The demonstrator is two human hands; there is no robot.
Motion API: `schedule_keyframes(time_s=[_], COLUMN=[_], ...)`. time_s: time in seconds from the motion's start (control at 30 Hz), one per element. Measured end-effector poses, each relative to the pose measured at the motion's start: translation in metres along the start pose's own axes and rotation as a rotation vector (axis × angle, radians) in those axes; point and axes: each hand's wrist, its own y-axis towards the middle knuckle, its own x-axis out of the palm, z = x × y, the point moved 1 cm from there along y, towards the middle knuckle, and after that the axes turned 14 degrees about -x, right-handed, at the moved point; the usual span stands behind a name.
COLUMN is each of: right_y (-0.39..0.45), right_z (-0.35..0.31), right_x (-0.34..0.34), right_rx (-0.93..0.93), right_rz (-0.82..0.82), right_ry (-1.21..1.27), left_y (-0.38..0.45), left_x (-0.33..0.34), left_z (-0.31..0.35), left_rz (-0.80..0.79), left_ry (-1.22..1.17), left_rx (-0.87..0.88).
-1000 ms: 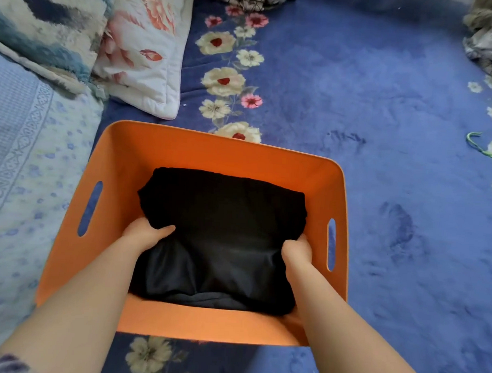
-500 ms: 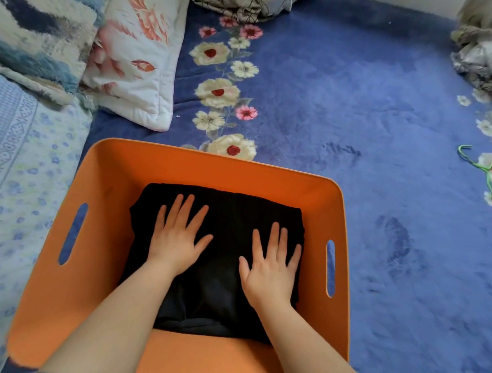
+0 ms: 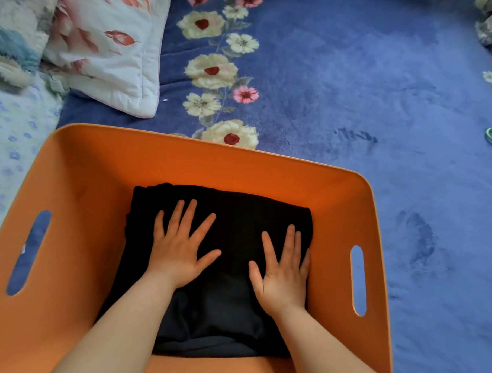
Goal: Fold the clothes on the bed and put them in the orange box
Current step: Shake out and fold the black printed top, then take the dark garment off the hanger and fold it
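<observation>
Both palms flat, fingers spread, left hand (image 3: 180, 248) and right hand (image 3: 283, 269) pressing the folded black garment (image 3: 238, 214) into the bottom of the orange box (image 3: 184, 155), toward its right wall; likely to spring loose or drag up with sticking fingers, undoing the fold, if lifted carelessly.

Both hands, left (image 3: 177, 253) and right (image 3: 284, 275), flat on black folded garment (image 3: 232, 214) inside orange box (image 3: 183, 166).

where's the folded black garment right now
In the head view, the folded black garment lies inside the orange box, low and centre, with the left hand and right hand flat on top.
</observation>
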Motion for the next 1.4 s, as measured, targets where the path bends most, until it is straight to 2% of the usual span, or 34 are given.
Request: schedule_keyframes(time_s=[0.07,0.17,0.23,0.37,0.43,0.5,0.6,0.67,0.77,0.93,1.17,1.27,1.4], right_y=[0.003,0.003,0.002,0.003,0.005,0.005,-0.014,-0.023,-0.061,-0.142,-0.268,-0.300,-0.326], right_z=[-0.001,0.000,0.001,-0.005,-0.005,-0.003,0.018,0.029,0.082,0.183,0.331,0.383,0.440], right_x=[-0.004,-0.016,-0.030,-0.066,-0.094,-0.126,-0.187,-0.209,-0.258,-0.311,-0.362,-0.381,-0.400], right_rx=[0.014,-0.016,-0.024,-0.034,-0.051,-0.133,-0.304,-0.336,-0.279,-0.132,0.033,0.124,0.207], right_rz=[-0.058,-0.155,-0.293,-0.422,-0.447,-0.411,-0.255,-0.196,-0.087,-0.010,0.117,0.188,0.186], right_ry=[0.055,0.099,0.190,0.173,0.115,0.006,-0.154,-0.180,-0.163,-0.102,-0.070,-0.061,0.001], left_y=[0.000,-0.002,-0.002,-0.006,-0.014,-0.023,-0.047,-0.054,-0.085,-0.146,-0.225,-0.245,-0.256], left_x=[-0.002,-0.013,-0.028,-0.061,-0.084,-0.108,-0.156,-0.179,-0.228,-0.275,-0.299,-0.312,-0.331], left_z=[0.001,0.001,0.003,0.008,0.019,0.031,0.064,0.076,0.129,0.255,0.428,0.479,0.539], left_rz=[0.016,-0.111,-0.160,-0.229,-0.193,-0.124,-0.051,-0.026,0.081,0.213,0.251,0.259,0.292], left_ry=[0.062,0.173,0.195,0.279,0.289,0.261,0.259,0.263,0.244,0.149,0.028,0.010,-0.004], left_rx=[-0.040,-0.093,-0.085,-0.090,-0.095,-0.105,-0.118,-0.126,-0.097,-0.013,0.153,0.192,0.230])
